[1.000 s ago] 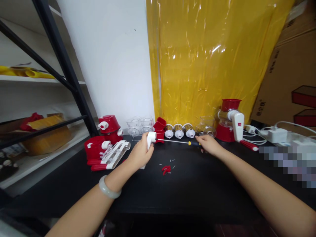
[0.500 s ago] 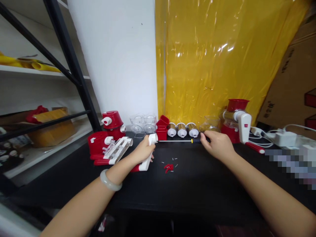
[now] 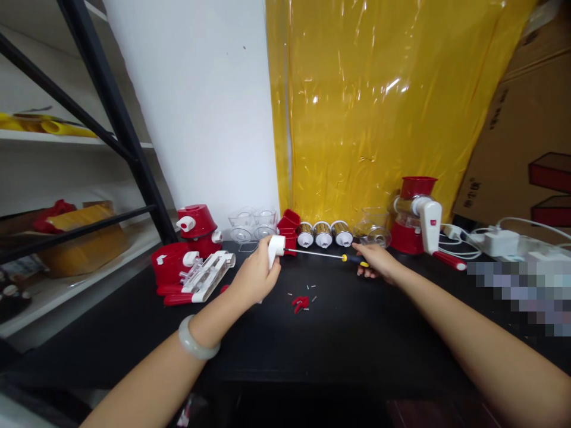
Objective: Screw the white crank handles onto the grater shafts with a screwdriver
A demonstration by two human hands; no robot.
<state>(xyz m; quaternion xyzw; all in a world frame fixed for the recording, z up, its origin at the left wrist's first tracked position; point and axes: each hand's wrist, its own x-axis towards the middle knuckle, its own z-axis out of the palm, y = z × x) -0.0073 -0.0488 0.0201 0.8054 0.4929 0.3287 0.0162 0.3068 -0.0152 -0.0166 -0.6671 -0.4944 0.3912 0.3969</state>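
My left hand (image 3: pixel 259 270) is wrapped round a white crank handle (image 3: pixel 277 245), its round end turned to the right. A screwdriver (image 3: pixel 314 254) lies level across the middle, its thin shaft meeting that round end. The yellow and black grip of the screwdriver is at my right hand (image 3: pixel 372 260), whose fingers are closed round it. Below the shaft, small red parts (image 3: pixel 300 304) rest on the black table (image 3: pixel 348 339) with several small screws (image 3: pixel 314 298) scattered around them.
Red housings (image 3: pixel 196 223) and white-and-clear handles (image 3: pixel 209 276) stand at left. Clear cups (image 3: pixel 253 224), a red hopper (image 3: pixel 289 223) and metal drums (image 3: pixel 323 235) line the back. At right are an assembled red-and-white grater (image 3: pixel 414 217) and white chargers with cables (image 3: pixel 502 242).
The screwdriver's grip has dipped and shows more of its yellow and black end. My right hand has turned, with its fingers now lower under the grip. The whole view has shifted slightly.
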